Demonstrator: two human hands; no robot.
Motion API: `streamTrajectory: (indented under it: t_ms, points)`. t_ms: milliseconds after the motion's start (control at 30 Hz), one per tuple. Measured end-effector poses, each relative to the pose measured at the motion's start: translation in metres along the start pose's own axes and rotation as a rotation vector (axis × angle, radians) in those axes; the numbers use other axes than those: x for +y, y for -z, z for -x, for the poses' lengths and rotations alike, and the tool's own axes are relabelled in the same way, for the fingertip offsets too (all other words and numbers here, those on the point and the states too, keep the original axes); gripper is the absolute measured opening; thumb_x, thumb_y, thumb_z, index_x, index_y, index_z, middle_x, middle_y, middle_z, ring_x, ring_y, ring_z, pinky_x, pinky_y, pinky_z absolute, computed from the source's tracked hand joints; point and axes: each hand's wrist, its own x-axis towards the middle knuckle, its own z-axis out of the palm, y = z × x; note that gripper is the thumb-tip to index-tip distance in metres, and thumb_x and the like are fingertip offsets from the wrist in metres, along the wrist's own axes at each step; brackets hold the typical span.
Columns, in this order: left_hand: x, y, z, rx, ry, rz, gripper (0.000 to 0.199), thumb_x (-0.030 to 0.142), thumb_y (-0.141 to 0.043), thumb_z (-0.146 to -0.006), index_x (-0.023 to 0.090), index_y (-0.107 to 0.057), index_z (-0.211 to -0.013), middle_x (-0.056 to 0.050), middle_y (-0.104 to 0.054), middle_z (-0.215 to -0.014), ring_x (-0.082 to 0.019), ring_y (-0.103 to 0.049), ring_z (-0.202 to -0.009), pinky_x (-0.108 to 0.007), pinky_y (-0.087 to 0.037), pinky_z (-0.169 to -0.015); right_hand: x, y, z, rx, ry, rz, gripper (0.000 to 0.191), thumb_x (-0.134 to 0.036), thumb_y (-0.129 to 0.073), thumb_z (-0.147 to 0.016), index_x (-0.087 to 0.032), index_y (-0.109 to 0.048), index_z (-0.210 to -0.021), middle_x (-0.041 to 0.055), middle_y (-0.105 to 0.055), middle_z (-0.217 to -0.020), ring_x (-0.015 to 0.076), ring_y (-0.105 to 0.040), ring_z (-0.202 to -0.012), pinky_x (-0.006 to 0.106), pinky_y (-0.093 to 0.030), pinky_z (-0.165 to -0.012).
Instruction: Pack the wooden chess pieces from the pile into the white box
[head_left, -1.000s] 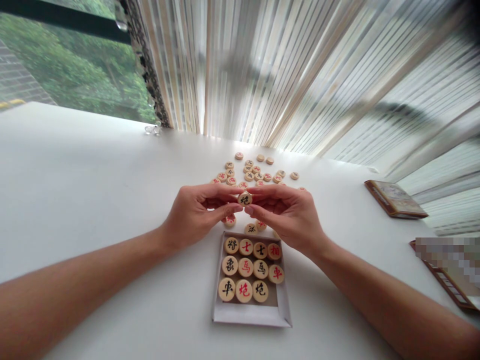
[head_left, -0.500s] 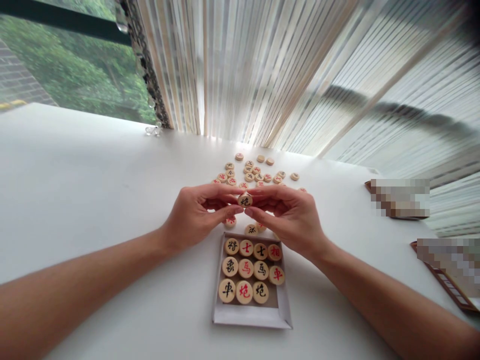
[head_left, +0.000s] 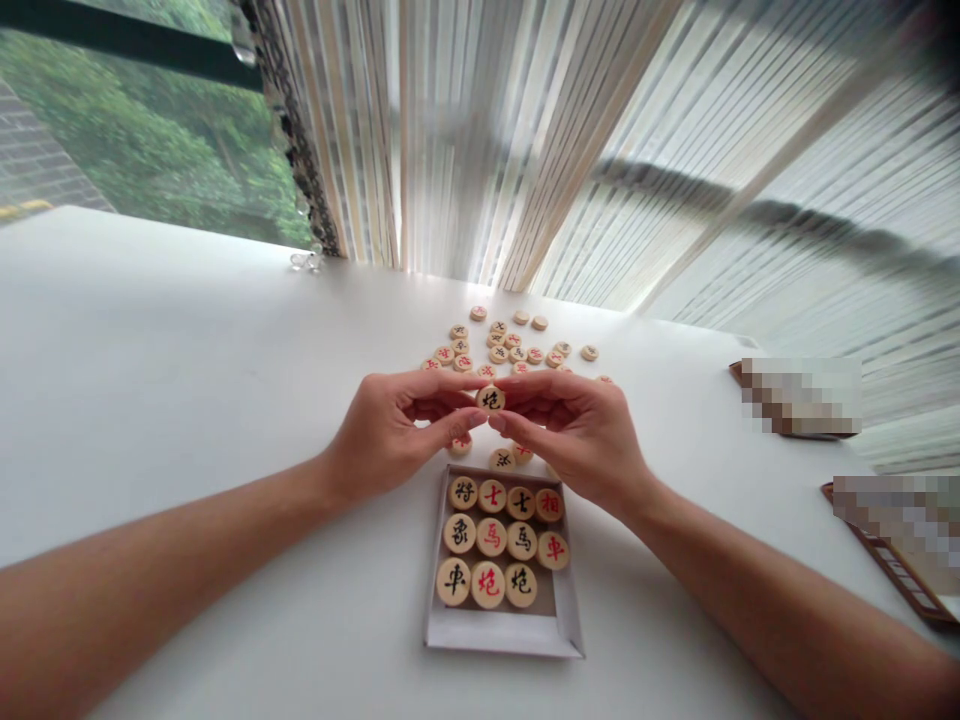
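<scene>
Between the fingertips of both hands is a round wooden Chinese chess piece (head_left: 490, 401) with a black character, its face turned toward me. My left hand (head_left: 405, 425) pinches it from the left, thumb below and index finger above. From the other side my right hand (head_left: 574, 430) grips it the same way. Just below lies a shallow white box (head_left: 499, 632), where several pieces sit face up in rows, among them a red-marked piece (head_left: 489, 583) and a black-marked piece (head_left: 521, 584). The box's lower right inside shows bare bottom.
Loose chess pieces (head_left: 497, 354) are scattered on the white table (head_left: 187, 400) beyond my hands, some partly hidden by them. Two brown-edged objects, blurred out, lie at right, the nearer one (head_left: 892, 565) by the edge. A strip curtain (head_left: 465, 150) hangs behind the table.
The held piece has turned slightly, its character now more upright. Both hands stay almost in place. The curtain strips have shifted a little.
</scene>
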Motion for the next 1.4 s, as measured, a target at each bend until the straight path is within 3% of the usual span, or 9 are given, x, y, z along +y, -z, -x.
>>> streamTrajectory:
  t_ms: [833,1400]
  points:
    - [0.0003,-0.0017,-0.0003,-0.027,0.040,0.075,0.027,0.022,-0.080,-0.093,0.012,-0.079,-0.118,-0.009,-0.085,-0.094,-0.015,-0.079,-0.066,-0.022,-0.067,-0.062,-0.0020,-0.0019,-0.0005,0.010,0.016,0.001,0.034,-0.033,-0.099,-0.074,-0.021,-0.084,-0.102,0.0061,-0.086,-0.093,0.0207,-0.082,-0.082,0.033,-0.072,-0.078]
    - [-0.0005,-0.0006,-0.0018,-0.031,0.048,0.048,0.030,0.022,-0.087,-0.086,0.014,-0.080,-0.114,-0.010,-0.085,-0.101,-0.016,-0.080,-0.069,-0.024,-0.069,-0.065,-0.0013,-0.0009,-0.0004,-0.001,0.018,0.012,0.033,-0.030,-0.098,-0.076,-0.021,-0.083,-0.103,0.0051,-0.085,-0.093,0.0192,-0.081,-0.080,0.032,-0.071,-0.076]
